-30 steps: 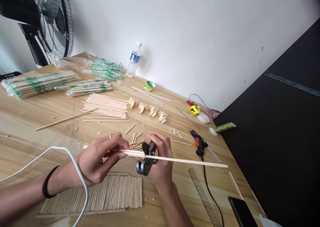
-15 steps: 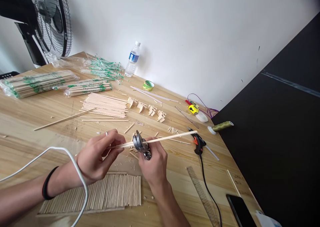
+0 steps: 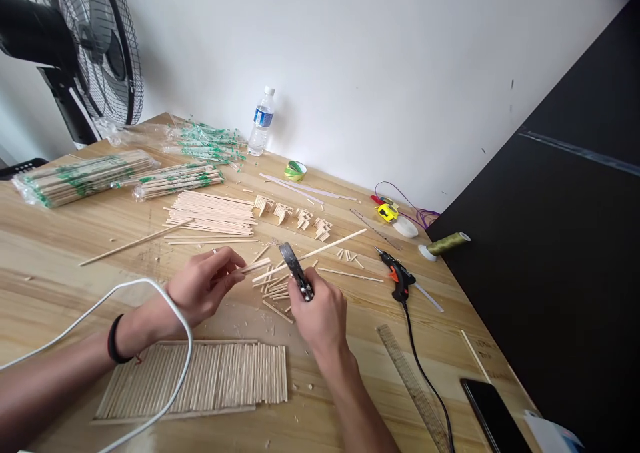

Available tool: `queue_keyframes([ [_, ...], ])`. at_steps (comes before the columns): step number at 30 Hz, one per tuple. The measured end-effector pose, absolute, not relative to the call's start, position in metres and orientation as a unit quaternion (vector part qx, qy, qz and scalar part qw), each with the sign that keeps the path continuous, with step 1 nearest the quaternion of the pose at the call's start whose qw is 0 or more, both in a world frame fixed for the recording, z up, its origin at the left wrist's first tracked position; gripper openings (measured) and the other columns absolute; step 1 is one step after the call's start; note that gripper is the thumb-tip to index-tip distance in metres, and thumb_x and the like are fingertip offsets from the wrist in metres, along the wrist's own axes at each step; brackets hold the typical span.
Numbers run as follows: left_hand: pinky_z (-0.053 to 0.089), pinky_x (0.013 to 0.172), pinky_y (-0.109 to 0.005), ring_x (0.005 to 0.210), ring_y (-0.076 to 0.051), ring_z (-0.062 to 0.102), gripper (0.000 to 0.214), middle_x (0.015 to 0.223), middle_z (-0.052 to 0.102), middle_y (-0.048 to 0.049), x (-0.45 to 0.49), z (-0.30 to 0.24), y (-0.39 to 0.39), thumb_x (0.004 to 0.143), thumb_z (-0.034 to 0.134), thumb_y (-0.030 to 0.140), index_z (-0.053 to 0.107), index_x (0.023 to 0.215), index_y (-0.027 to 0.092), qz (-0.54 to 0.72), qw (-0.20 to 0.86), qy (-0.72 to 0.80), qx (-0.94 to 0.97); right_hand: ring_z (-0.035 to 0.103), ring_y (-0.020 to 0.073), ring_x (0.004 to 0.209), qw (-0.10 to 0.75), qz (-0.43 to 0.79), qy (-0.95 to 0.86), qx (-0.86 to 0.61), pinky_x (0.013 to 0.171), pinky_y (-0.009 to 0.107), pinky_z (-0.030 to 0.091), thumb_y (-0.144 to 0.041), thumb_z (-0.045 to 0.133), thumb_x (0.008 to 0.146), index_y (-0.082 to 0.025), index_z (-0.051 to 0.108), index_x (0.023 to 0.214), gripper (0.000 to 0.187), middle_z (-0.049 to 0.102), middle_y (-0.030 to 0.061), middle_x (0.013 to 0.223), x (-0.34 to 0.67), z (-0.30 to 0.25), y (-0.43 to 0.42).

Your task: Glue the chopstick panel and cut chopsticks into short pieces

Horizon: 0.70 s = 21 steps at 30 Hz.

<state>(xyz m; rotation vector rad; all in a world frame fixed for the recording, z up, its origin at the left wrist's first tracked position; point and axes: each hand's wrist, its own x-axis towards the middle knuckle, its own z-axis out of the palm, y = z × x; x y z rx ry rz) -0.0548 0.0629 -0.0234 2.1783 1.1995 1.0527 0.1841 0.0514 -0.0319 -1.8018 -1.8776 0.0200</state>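
My left hand [image 3: 203,286] pinches short cut wooden sticks [image 3: 256,265] between thumb and fingers. In my right hand [image 3: 320,310] is a pair of cutting pliers [image 3: 295,266] with a dark metal head, pointing up and left. A longer wooden stick [image 3: 340,244] slants behind the pliers, apart from the sticks on the left; whether it rests on the table I cannot tell. Beneath the pliers lies a loose pile of short stick pieces [image 3: 276,292]. Nearer to me is a flat panel of sticks laid side by side [image 3: 215,376], its left part under my left wrist.
A white cable [image 3: 187,326] loops over my left forearm. Right of my hands are a glue gun [image 3: 399,276], a clear ruler [image 3: 413,386] and a phone [image 3: 493,413]. Loose sticks [image 3: 210,213], small stick assemblies [image 3: 303,218] and a water bottle [image 3: 261,123] stand or lie farther back.
The long stick was in the pliers' jaws alongside the sticks in my left hand; now it is separate. The pliers have turned upward, and my hands are slightly farther apart.
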Motion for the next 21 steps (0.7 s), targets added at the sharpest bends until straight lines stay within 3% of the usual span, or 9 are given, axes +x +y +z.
queue_keyframes([
  [3,0.048,0.061,-0.030,0.062,-0.017,0.059,0.010,0.071,0.066,-0.0020,-0.064,-0.035,0.075,0.097,0.055,0.023,0.062,0.092,0.018,0.312,0.131,0.483,0.807,0.060,0.0181,0.058,0.251,0.010,-0.693,-0.676,0.058,0.027,0.024,-0.031,0.060,0.090,-0.022,0.060,0.070,0.022,0.069,0.0029,0.063,0.187,-0.033,0.053],
  [6,0.053,0.078,-0.043,0.083,-0.026,0.065,0.010,0.087,0.069,-0.0070,-0.071,-0.046,0.085,0.093,0.055,0.020,0.064,0.089,0.019,0.237,0.065,0.498,0.832,0.060,0.0172,0.059,0.234,0.011,-0.703,-0.671,0.059,0.027,0.024,-0.029,0.061,0.090,-0.022,0.062,0.071,0.020,0.071,0.0025,0.065,0.185,-0.033,0.053],
  [8,0.054,0.086,-0.049,0.095,-0.029,0.066,0.014,0.101,0.068,-0.0102,-0.073,-0.047,0.088,0.095,0.053,0.022,0.066,0.100,0.018,0.249,0.060,0.497,0.829,0.062,0.0169,0.061,0.220,0.012,-0.710,-0.669,0.060,0.027,0.024,-0.028,0.062,0.090,-0.022,0.064,0.074,0.018,0.073,0.0023,0.068,0.183,-0.033,0.053],
  [14,0.047,0.106,-0.049,0.128,-0.030,0.054,0.034,0.140,0.053,-0.0170,-0.052,-0.012,0.070,0.104,0.044,0.027,0.053,0.135,0.017,0.402,0.032,0.383,0.831,0.069,0.0196,0.071,0.134,0.011,-0.724,-0.677,0.061,0.029,0.027,-0.029,0.065,0.090,-0.023,0.073,0.086,0.011,0.079,0.0054,0.082,0.175,-0.022,0.054],
  [17,0.040,0.109,-0.056,0.133,-0.035,0.050,0.043,0.152,0.049,-0.0173,-0.031,0.005,0.057,0.101,0.046,0.033,0.051,0.141,0.018,0.331,-0.029,0.306,0.892,0.071,0.0214,0.074,0.100,0.025,-0.733,-0.672,0.062,0.029,0.030,-0.034,0.063,0.092,-0.025,0.075,0.094,0.016,0.080,0.0058,0.085,0.172,-0.015,0.050],
  [21,0.034,0.113,-0.057,0.137,-0.038,0.047,0.041,0.153,0.052,-0.0154,-0.007,0.005,0.051,0.102,0.045,0.039,0.059,0.133,0.016,0.229,-0.062,0.302,0.923,0.074,0.0240,0.078,0.065,0.043,-0.739,-0.669,0.064,0.029,0.034,-0.028,0.064,0.089,-0.025,0.077,0.101,0.018,0.081,0.0076,0.087,0.171,-0.005,0.040],
])
